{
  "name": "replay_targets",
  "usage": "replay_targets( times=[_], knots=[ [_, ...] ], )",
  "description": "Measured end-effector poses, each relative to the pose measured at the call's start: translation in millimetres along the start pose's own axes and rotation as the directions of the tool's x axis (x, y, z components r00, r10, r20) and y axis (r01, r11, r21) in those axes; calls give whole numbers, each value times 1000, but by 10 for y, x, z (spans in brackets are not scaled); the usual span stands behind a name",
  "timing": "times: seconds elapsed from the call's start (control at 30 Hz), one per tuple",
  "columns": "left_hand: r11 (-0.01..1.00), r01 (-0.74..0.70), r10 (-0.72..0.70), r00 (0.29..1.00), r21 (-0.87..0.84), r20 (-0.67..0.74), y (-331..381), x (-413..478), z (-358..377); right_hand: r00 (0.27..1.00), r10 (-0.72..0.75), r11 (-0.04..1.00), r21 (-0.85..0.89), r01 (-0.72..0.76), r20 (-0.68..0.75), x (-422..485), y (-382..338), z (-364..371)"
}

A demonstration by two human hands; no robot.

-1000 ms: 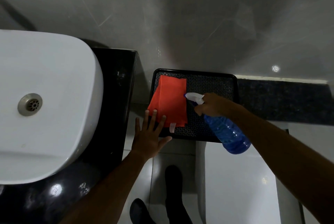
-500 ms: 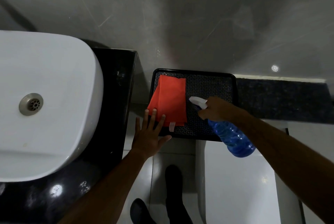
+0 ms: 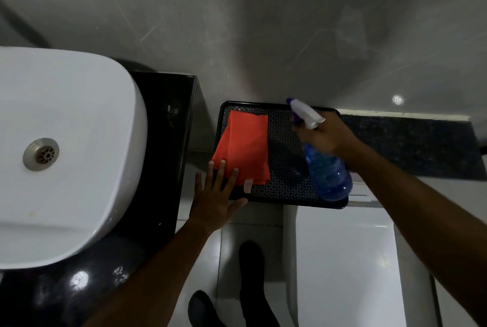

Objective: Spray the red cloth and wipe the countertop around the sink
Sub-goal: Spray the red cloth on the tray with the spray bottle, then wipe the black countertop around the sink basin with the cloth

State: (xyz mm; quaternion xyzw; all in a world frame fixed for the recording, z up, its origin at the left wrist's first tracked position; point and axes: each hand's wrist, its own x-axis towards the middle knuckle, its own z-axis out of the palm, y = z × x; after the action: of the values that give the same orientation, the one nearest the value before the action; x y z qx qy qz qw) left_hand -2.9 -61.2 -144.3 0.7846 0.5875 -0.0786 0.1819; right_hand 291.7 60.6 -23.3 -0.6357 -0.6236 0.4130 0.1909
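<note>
A folded red cloth (image 3: 246, 147) lies on the left part of a black patterned tray (image 3: 286, 184). My left hand (image 3: 214, 197) is spread flat, its fingertips resting on the cloth's near left corner and the tray's edge. My right hand (image 3: 325, 135) grips the neck of a blue spray bottle (image 3: 328, 171) with a white and purple trigger head; the bottle stands nearly upright over the tray's right side. To the left, a white sink basin (image 3: 66, 147) sits on a black countertop (image 3: 163, 147).
The tray rests on a white toilet tank (image 3: 342, 260). A grey tiled wall (image 3: 263, 23) rises behind everything. A dark stone ledge (image 3: 411, 147) runs off to the right. My dark shoes (image 3: 250, 274) stand on white floor tiles below.
My right hand has swung the spray bottle up from a slanted, nozzle-toward-cloth pose to nearly upright, and moved it right and back. My left hand and the cloth have stayed put.
</note>
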Motion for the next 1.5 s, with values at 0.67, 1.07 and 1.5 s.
replay_targets(
  times=[0.67, 1.07, 1.5],
  knots=[
    [998, 4, -7, 999, 61, 50, 41, 19, -70, 769, -71, 967, 145, 209, -635, -338, 449, 396],
    [999, 2, -5, 998, 49, 62, 37, 27, -102, 992, 91, 990, -102, -100, -90, -106, 45, 1407],
    [1000, 25, -27, 992, 18, 121, 163, 16, -340, 917, 379, 865, 400, -304, -123, 319, -131, 1471]
  ],
)
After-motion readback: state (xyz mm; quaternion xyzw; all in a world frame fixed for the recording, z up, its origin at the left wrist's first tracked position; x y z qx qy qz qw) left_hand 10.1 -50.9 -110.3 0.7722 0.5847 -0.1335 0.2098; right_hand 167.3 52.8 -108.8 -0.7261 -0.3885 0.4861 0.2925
